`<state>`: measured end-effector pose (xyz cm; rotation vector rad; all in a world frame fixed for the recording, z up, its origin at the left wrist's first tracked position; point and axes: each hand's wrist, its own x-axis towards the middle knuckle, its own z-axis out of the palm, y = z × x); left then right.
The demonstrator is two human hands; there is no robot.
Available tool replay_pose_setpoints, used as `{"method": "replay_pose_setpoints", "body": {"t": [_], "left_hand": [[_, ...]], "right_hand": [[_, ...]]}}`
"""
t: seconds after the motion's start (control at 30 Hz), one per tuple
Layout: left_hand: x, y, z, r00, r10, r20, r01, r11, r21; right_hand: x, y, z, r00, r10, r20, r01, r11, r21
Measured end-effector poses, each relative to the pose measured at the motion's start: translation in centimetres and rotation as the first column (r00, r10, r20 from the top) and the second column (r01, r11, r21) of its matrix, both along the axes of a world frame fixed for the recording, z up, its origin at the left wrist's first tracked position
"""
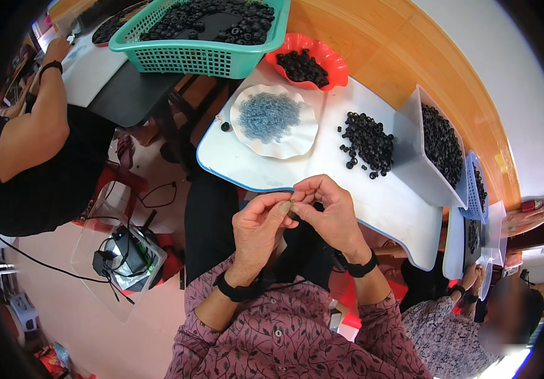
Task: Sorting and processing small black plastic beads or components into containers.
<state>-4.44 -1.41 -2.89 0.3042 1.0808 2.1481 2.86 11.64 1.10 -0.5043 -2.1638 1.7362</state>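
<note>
Both hands meet in front of my chest, just off the near edge of the white table [234,161]. My left hand [260,230] pinches with thumb and forefinger, and my right hand [328,215] pinches right against it. Whatever small thing lies between the fingertips is hidden. Beyond them, a scalloped white dish [306,136] holds a heap of small clear bluish pieces [269,117]. To its right lies a loose pile of small black ring-like parts [370,142]. One black part [225,127] sits alone left of the dish.
A red scalloped bowl [341,69] and a green basket [177,58] hold black parts at the back. On the right stand a grey-white bin [411,151] and a blue basket [474,205]. Co-workers sit left [38,151] and right [448,341]. Cables [123,249] fill a clear box at lower left.
</note>
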Motion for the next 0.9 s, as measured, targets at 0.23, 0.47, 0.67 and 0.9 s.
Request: {"method": "replay_pose_setpoints", "body": {"t": [0.23,0.47,0.67,0.9], "left_hand": [[0.5,0.3,0.1,0.999,0.040,0.024,-0.041,0.999,0.014],[0.6,0.1,0.4,0.999,0.010,0.038,-0.008,0.999,-0.046],[1.1,0.4,0.5,0.993,-0.020,0.119,0.015,0.999,0.043],[1.8,0.6,0.1,0.993,-0.051,0.109,0.048,0.998,0.028]], "right_hand": [[0.7,-0.9,0.2,0.998,-0.021,-0.067,0.032,0.984,0.173],[1.3,-1.6,0.3,0.995,-0.022,-0.099,0.030,0.997,0.077],[2.0,-2.0,0.9,0.990,-0.035,-0.133,0.040,0.999,0.034],[2.7,-1.8,0.6,0.981,-0.018,-0.195,0.081,0.944,0.320]]}}
